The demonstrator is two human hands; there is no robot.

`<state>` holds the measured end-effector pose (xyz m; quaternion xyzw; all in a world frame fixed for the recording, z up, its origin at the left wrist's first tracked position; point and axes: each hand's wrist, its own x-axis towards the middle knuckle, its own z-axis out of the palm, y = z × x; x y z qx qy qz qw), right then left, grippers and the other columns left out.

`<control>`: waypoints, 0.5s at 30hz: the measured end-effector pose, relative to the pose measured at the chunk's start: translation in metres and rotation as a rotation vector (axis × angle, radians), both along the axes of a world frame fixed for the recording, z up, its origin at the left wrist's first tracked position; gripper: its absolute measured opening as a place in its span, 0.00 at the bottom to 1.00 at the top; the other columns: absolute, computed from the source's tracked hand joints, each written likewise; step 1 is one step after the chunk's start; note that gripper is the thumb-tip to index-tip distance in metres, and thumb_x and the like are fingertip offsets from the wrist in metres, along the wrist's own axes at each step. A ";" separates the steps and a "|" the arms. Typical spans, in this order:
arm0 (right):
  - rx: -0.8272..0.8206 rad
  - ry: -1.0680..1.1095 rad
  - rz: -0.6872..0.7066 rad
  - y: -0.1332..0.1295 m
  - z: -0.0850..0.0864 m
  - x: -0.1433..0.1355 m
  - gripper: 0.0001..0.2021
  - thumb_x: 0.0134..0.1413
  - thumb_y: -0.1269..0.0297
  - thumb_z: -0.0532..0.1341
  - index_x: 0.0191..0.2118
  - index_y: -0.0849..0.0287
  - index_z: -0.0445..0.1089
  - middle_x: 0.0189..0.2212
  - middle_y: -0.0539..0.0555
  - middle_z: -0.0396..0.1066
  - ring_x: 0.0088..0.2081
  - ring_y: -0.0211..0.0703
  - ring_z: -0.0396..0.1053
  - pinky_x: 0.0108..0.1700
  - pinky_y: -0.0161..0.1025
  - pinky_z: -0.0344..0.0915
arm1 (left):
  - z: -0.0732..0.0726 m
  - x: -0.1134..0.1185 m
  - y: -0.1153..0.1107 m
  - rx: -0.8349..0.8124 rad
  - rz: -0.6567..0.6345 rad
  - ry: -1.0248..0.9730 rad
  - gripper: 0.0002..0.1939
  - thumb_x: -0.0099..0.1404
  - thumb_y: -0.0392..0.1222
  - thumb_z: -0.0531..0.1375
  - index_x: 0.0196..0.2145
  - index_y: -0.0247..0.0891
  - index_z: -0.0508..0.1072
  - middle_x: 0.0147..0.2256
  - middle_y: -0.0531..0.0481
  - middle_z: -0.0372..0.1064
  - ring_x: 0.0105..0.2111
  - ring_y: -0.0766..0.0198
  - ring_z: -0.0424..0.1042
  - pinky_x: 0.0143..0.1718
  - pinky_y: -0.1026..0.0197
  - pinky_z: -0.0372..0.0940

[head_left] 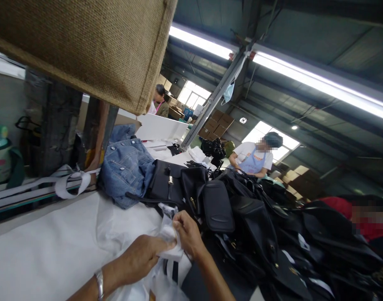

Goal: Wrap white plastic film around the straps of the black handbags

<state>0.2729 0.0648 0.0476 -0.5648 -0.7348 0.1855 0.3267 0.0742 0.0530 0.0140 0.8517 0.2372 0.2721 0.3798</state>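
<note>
Both of my hands are closed on a small white packet [174,252] that looks wrapped in thin plastic. My left hand [145,256], with a silver bangle at the wrist, pinches its near left side with the thumb on top. At the packet's upper right edge, the fingers of my right hand [188,234] grip it. What lies inside the wrapping I cannot make out. Clear plastic [166,288] lies below the hands. Just beyond them are a black bag with a metal clasp [166,182] and a black padded panel [218,205].
Black bags [254,225] are heaped to the right. A denim jacket [125,167] lies at the back left of the white table [47,242]. Burlap [84,46] hangs at upper left. A metal post [210,104] rises behind. A co-worker [252,159] stands beyond the heap.
</note>
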 end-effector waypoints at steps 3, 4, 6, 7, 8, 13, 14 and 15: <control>-0.053 0.208 -0.008 0.003 -0.004 -0.002 0.08 0.58 0.62 0.55 0.33 0.59 0.68 0.31 0.50 0.70 0.35 0.40 0.67 0.39 0.34 0.61 | 0.004 0.001 -0.001 -0.019 -0.001 -0.021 0.12 0.67 0.37 0.49 0.34 0.42 0.71 0.33 0.53 0.74 0.34 0.61 0.71 0.37 0.65 0.59; -0.084 0.289 -0.014 0.005 -0.007 -0.004 0.10 0.59 0.61 0.54 0.33 0.59 0.69 0.31 0.51 0.71 0.34 0.40 0.67 0.39 0.35 0.62 | 0.005 0.001 -0.002 -0.030 -0.007 -0.031 0.11 0.67 0.37 0.49 0.31 0.41 0.70 0.31 0.54 0.72 0.32 0.63 0.70 0.35 0.66 0.58; -0.174 0.426 -0.015 0.009 -0.015 -0.008 0.12 0.58 0.56 0.56 0.33 0.59 0.69 0.30 0.51 0.72 0.33 0.41 0.69 0.36 0.35 0.63 | 0.007 0.002 -0.002 -0.048 -0.031 -0.042 0.11 0.67 0.36 0.49 0.29 0.40 0.68 0.29 0.55 0.71 0.30 0.64 0.68 0.34 0.66 0.57; -0.229 0.469 -0.025 0.012 -0.019 -0.010 0.13 0.57 0.53 0.56 0.33 0.59 0.68 0.29 0.51 0.72 0.30 0.41 0.70 0.33 0.35 0.64 | 0.007 0.001 -0.003 -0.059 -0.048 -0.044 0.11 0.67 0.35 0.49 0.29 0.40 0.67 0.29 0.56 0.71 0.30 0.64 0.68 0.34 0.67 0.57; -0.280 0.496 -0.046 0.015 -0.024 -0.012 0.15 0.56 0.51 0.56 0.33 0.59 0.66 0.28 0.51 0.72 0.27 0.40 0.70 0.30 0.35 0.64 | 0.007 0.001 -0.002 -0.072 -0.065 -0.046 0.11 0.66 0.35 0.49 0.28 0.40 0.67 0.29 0.56 0.70 0.30 0.65 0.68 0.34 0.67 0.56; -0.328 0.439 -0.230 0.031 -0.049 -0.008 0.18 0.54 0.46 0.55 0.29 0.58 0.63 0.22 0.49 0.68 0.18 0.38 0.65 0.21 0.34 0.59 | 0.007 -0.005 0.001 -0.140 -0.102 -0.074 0.10 0.65 0.35 0.51 0.29 0.40 0.70 0.29 0.55 0.72 0.31 0.63 0.69 0.35 0.66 0.57; -0.313 0.410 -0.272 0.033 -0.053 -0.004 0.18 0.55 0.47 0.55 0.27 0.58 0.63 0.20 0.49 0.68 0.19 0.38 0.65 0.22 0.34 0.59 | 0.008 -0.005 0.002 -0.157 -0.101 -0.089 0.10 0.65 0.36 0.51 0.29 0.39 0.71 0.30 0.54 0.72 0.32 0.62 0.69 0.36 0.66 0.58; -0.295 0.376 -0.314 0.035 -0.057 0.000 0.17 0.55 0.49 0.56 0.26 0.58 0.62 0.19 0.49 0.67 0.21 0.38 0.66 0.23 0.34 0.60 | 0.009 -0.005 0.002 -0.186 -0.115 -0.112 0.10 0.65 0.37 0.52 0.30 0.39 0.73 0.30 0.53 0.73 0.32 0.61 0.70 0.37 0.65 0.59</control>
